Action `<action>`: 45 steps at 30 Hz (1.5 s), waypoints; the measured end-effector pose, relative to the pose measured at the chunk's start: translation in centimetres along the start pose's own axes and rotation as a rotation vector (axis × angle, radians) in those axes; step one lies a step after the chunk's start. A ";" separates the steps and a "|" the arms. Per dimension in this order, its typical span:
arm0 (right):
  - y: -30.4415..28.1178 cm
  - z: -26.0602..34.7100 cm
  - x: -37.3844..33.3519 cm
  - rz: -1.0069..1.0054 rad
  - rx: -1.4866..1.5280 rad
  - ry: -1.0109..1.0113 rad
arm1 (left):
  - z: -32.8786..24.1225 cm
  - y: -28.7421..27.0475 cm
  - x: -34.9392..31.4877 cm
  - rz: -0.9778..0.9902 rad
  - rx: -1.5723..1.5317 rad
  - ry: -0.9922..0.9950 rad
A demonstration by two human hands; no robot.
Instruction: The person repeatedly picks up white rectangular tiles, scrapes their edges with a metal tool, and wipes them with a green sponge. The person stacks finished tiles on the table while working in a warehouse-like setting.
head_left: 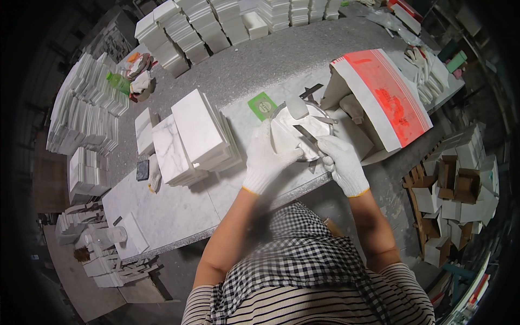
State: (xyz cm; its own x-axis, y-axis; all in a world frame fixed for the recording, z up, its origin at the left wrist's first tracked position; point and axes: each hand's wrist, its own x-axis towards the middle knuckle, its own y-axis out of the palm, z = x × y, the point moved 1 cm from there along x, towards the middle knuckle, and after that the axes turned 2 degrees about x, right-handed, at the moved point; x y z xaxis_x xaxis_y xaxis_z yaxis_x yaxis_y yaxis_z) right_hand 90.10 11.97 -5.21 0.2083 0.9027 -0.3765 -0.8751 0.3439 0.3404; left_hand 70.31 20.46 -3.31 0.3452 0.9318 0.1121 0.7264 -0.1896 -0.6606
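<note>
Seen from the head camera, a rounded white stone piece (290, 135) is held over the grey speckled surface (254, 65) by two hands in white knit gloves. The left hand (265, 160) is wrapped around the piece's near edge, its fingers (287, 155) closed on the stone. The right hand (341, 162) is closed around a thin dark metal blade (306, 133), which is laid across the face of the piece. A small pale block (297, 106) is seen at the far rim of the piece, and a green card (262, 105) lies just beyond it on the surface. To the left, a leaning stack of white marble tiles (195, 135) is set on a marble slab (179, 208). To the right, an opened white box with a red panel (387, 95) is tilted on the surface, pale pieces visible inside. Rows of stacked white tiles (216, 24) are lined along the far edge, and a green bottle (118, 82) is lying near the left stacks.
</note>
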 end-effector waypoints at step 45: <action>3.2 6.0 -3.6 -0.055 -0.712 -0.454 | 0.9 0.8 0.0 -0.021 0.070 -0.003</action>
State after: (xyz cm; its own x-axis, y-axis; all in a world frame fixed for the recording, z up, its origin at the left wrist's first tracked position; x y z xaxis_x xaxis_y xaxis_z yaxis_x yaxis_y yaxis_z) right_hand 89.17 11.33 2.40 0.2812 0.9579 0.0575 -0.8932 0.2831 -0.3494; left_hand 70.39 20.60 -4.55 0.3280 0.9364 0.1245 0.6905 -0.1477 -0.7081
